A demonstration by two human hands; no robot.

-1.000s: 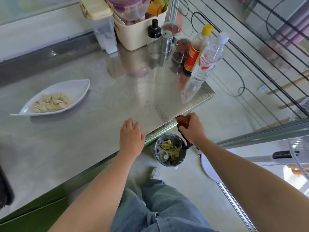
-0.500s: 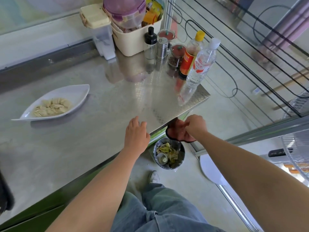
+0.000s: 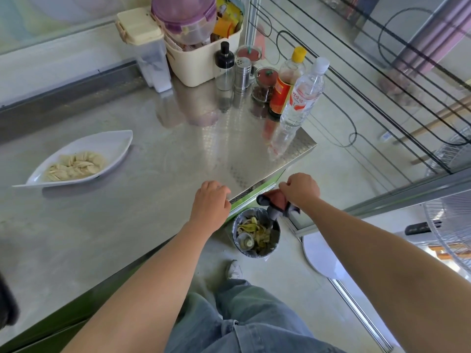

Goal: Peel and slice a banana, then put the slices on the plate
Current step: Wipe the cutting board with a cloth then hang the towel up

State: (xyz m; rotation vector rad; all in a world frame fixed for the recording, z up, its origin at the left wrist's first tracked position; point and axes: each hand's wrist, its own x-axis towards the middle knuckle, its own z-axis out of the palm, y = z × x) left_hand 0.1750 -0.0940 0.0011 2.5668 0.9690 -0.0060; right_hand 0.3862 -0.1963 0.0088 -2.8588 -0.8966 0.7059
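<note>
Right hand (image 3: 302, 191): I am curling my fingers tightly around a red and grey cloth (image 3: 276, 201), which is bunching out below my knuckles. I am holding it off the table (image 3: 153, 212), just beside its near edge and directly above the bin (image 3: 235, 231) on the floor. Banana peel (image 3: 252, 226) is lying inside the bin.

Left hand (image 3: 211, 203): I am resting it on the tabletop at the near edge, fingers loosely bent and holding nothing.

The banana slices (image 3: 74, 165) are lying in a heap on the white plate (image 3: 114, 143), which is sitting on the table well to the left of both hands. A water bottle (image 3: 303, 95) and a sauce bottle (image 3: 283, 90) are standing near the far right corner.
</note>
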